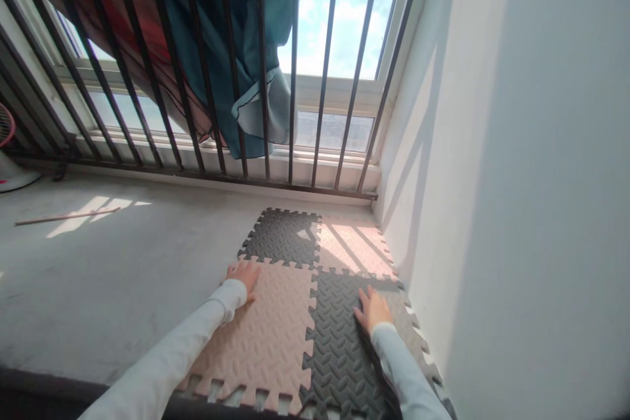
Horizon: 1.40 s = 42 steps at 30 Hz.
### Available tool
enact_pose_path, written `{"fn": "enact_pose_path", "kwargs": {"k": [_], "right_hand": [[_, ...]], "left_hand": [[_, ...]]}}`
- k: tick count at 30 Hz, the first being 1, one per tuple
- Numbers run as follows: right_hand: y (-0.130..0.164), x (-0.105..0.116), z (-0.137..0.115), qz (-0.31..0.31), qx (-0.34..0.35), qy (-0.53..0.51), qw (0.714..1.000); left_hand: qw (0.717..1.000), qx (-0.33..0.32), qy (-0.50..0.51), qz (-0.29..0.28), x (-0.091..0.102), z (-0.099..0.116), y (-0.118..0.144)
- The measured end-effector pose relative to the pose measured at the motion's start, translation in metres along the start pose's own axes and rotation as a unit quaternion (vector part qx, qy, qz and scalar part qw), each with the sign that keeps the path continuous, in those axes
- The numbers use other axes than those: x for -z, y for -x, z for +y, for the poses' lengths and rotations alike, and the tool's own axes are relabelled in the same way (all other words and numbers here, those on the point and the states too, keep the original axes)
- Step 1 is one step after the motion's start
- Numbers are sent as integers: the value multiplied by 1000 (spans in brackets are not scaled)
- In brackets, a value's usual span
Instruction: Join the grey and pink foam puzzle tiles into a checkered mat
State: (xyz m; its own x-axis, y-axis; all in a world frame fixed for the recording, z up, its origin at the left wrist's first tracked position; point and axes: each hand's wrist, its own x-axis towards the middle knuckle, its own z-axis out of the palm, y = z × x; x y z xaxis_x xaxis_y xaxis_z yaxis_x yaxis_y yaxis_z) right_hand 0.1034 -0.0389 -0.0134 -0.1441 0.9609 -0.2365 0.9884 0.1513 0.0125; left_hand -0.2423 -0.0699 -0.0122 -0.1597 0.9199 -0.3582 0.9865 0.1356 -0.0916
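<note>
Four-cornered foam puzzle mats lie joined on the floor in a checker pattern. My left hand point(245, 277) rests with fingers spread on the upper left edge of the near pink foam mat point(268, 335). On the near dark grey foam mat point(339, 348), my right hand point(373, 310) lies flat, fingers apart. Behind them are a far dark grey foam mat point(283, 236) and a far pink foam mat point(352, 246), the latter striped by sunlight. Toothed edges interlock where the mats meet. Neither hand holds anything.
A white wall point(531, 210) runs along the right side. Ahead stands a dark metal railing point(290, 92) before a window, with a blue and red cloth point(216, 33) behind its bars. A thin stick point(66, 216) lies on the grey floor point(123, 282); a fan point(12, 167) stands far left.
</note>
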Motion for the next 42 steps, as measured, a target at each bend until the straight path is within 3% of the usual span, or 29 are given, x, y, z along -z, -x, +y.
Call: {"fn": "enact_pose_path", "kwargs": {"k": [3, 7, 10, 13, 17, 20, 25, 27, 33, 35, 38, 42], "right_hand": [[48, -7, -35, -25, 61, -23, 998], [100, -20, -63, -51, 116, -50, 991], [117, -27, -68, -60, 126, -50, 989], [120, -28, -68, -67, 121, -47, 989], [125, -29, -70, -68, 97, -45, 992], [138, -35, -73, -44, 89, -47, 994], [158, -45, -69, -33, 78, -41, 996], [162, -46, -67, -48, 74, -36, 995], [163, -44, -67, -43, 59, -25, 997], [162, -42, -64, -29, 25, -20, 999], [163, -40, -55, -14, -31, -15, 999], [166, -41, -47, -17, -82, -13, 996]], "left_hand": [[995, -92, 19, -29, -10, 43, 41], [979, -169, 100, -59, -51, 92, 95], [980, -164, 108, -37, -69, 107, 113], [979, -168, 110, -37, -65, 108, 114], [977, -180, 107, -48, -53, 104, 115], [976, -188, 106, -41, -55, 94, 127], [992, -51, 111, -6, -73, 53, 154], [993, -37, 109, -1, -77, 36, 160], [986, -128, 106, -9, -64, 7, 149], [990, -101, 98, 2, -63, 0, 144], [996, -7, 88, 9, -71, -11, 142], [996, 1, 94, 2, -82, -23, 141]]}}
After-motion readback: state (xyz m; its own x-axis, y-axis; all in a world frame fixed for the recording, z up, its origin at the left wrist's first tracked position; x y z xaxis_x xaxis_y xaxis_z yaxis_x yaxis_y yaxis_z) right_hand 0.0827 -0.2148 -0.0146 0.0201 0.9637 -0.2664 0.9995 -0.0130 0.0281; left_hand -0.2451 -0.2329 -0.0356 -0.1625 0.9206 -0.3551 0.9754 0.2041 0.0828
